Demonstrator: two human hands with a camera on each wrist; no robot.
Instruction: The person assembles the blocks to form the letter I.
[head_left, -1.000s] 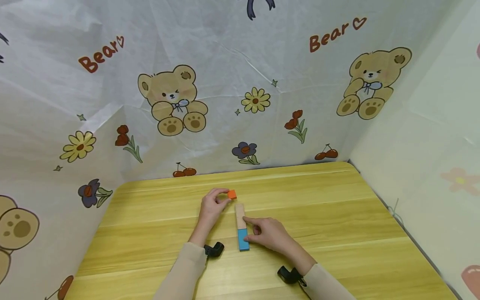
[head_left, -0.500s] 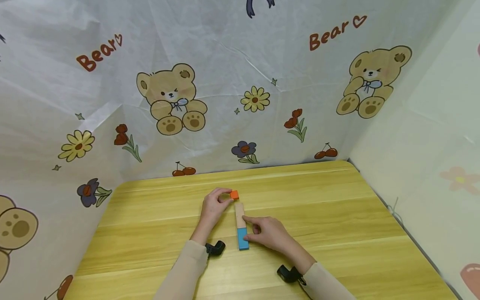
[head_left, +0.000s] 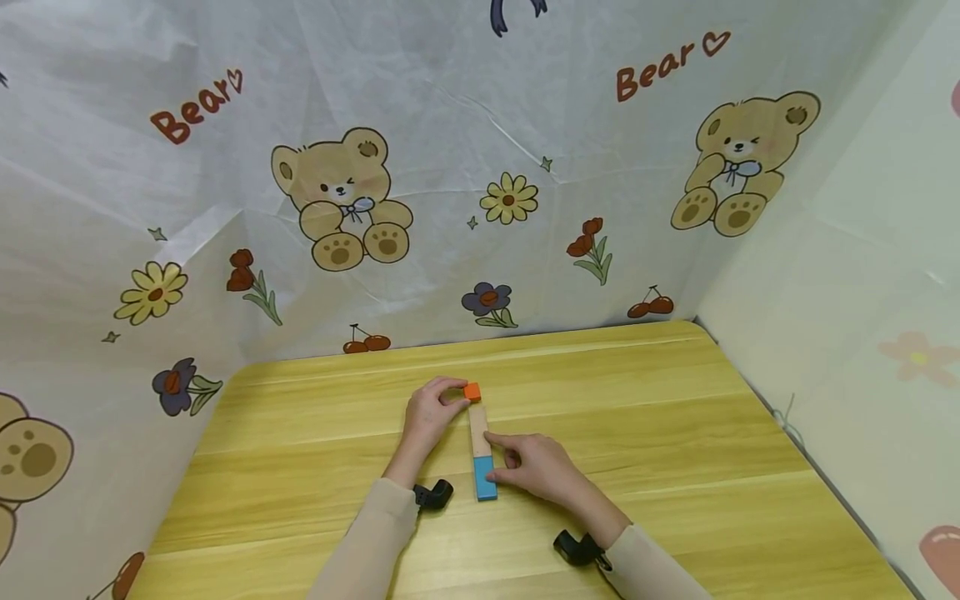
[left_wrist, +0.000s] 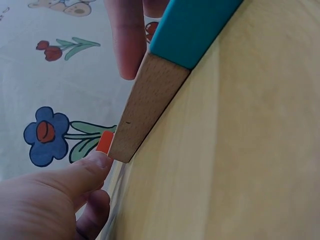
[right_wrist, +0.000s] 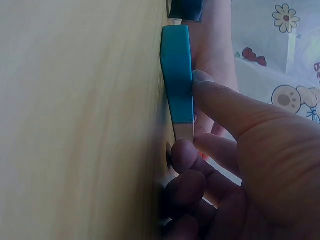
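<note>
A blue block and a plain wooden block lie end to end in a line on the table, the blue one nearer me. At the far end of the wooden block, my left hand pinches a small orange block between thumb and fingers. In the left wrist view the orange block shows close beside the wooden end; whether they touch I cannot tell. My right hand rests against the right side of the row, thumb on the blue block and index finger by the wooden one, other fingers curled.
The yellow wood-grain table reaches to a white cloth backdrop printed with bears and flowers. Black wrist devices sit on both wrists. A pale wall panel stands along the right side.
My left hand has moved slightly to the right with the orange block, bringing it from left of the row to its far end. The right hand and the other blocks stay put.
</note>
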